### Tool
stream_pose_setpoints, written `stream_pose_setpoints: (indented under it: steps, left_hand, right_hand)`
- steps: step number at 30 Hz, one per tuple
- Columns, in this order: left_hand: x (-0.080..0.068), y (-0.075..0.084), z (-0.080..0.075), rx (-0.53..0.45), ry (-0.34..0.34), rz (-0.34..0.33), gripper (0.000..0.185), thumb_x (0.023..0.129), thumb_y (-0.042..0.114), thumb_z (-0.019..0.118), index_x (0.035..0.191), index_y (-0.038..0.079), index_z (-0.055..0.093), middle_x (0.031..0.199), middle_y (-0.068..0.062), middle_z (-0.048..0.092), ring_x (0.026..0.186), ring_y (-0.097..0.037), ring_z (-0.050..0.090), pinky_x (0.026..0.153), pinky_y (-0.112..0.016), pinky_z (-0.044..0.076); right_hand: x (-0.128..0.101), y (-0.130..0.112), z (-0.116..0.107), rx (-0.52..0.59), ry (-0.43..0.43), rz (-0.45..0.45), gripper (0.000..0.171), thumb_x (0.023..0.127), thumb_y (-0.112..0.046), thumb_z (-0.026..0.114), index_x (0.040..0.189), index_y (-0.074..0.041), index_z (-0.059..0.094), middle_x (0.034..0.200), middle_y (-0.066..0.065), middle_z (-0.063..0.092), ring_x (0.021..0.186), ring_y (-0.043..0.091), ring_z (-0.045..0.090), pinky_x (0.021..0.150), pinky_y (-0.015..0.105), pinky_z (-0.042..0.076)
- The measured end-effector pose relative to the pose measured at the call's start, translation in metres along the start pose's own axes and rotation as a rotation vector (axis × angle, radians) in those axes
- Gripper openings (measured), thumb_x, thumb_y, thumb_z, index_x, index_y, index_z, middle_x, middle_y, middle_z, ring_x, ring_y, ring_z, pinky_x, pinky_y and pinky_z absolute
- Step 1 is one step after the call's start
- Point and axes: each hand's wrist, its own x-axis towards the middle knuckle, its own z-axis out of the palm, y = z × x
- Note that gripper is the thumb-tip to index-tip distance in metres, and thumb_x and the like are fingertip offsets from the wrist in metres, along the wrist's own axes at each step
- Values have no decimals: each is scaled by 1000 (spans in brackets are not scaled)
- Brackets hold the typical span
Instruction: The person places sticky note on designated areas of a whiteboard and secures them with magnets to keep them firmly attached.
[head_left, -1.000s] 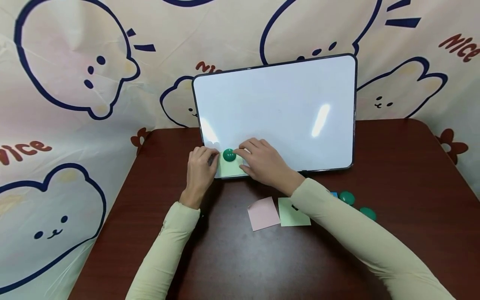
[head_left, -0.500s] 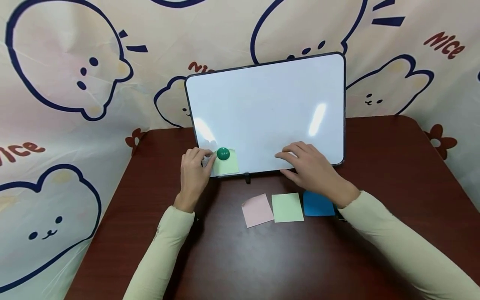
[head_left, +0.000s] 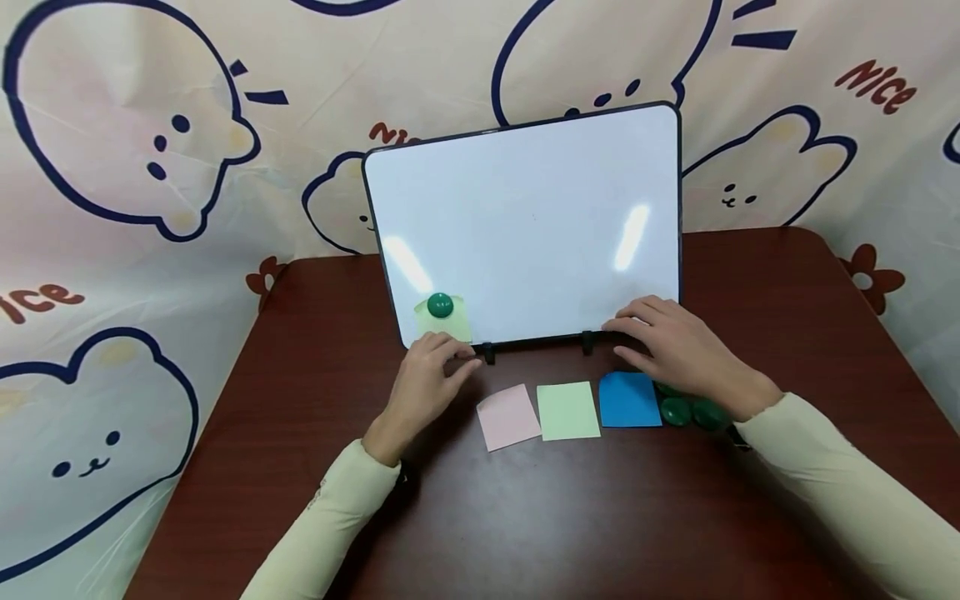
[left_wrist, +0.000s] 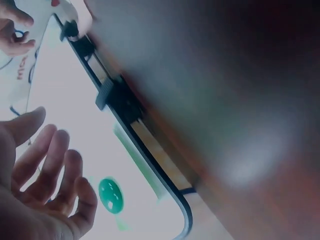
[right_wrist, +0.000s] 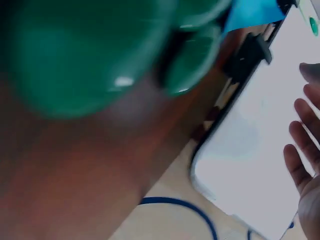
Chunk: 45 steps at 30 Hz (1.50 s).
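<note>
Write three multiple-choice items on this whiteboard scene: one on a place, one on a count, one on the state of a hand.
1. Where is the green magnet that sits on the whiteboard?
A. upper right corner
B. lower left corner, on a pale green note
C. centre of the board

2. How many paper notes lie flat on the table in front of the board?
A. one
B. five
C. three

3. What is the left hand doing?
A. resting with relaxed fingers, holding nothing
B. gripping a marker pen
C. lifting the whiteboard off the table

Answers:
1 B, the head view shows the magnet pinning the note near the board's lower left edge.
2 C, a pink note, a green note and a blue note lie in a row.
3 A, the left wrist view shows loose fingers with nothing between them.
</note>
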Motion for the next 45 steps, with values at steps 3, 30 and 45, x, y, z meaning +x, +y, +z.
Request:
stream_pose_setpoints:
  steps: [3, 30, 45]
  left_hand:
    - [0, 4, 0, 0, -67, -5, 12, 84, 20, 81, 92, 13, 75, 88, 1, 70, 82, -15, 58, 71, -31, 49]
    - [-18, 12, 7, 163, -463, -22, 14, 87, 29, 78, 92, 16, 72, 83, 5, 66, 77, -10, 56, 71, -30, 42]
    - [-17, 6, 7, 141, -388, 23, 7, 87, 18, 78, 84, 18, 71, 81, 6, 70, 72, -9, 62, 65, -25, 47]
  right_hand:
    - [-10, 8, 0, 5, 13, -20, 39, 79, -21, 83, 116, -14, 71, 110, 5, 67, 106, 23, 58, 90, 44, 52]
    - [-112, 30, -20, -20, -243, 100, 52, 70, -65, 80, 108, -30, 73, 108, -16, 65, 102, 7, 57, 85, 43, 52]
    - [-113, 28, -22, 3, -315, 140, 40, 75, -59, 80, 106, -35, 73, 106, -19, 64, 97, 5, 58, 84, 43, 55]
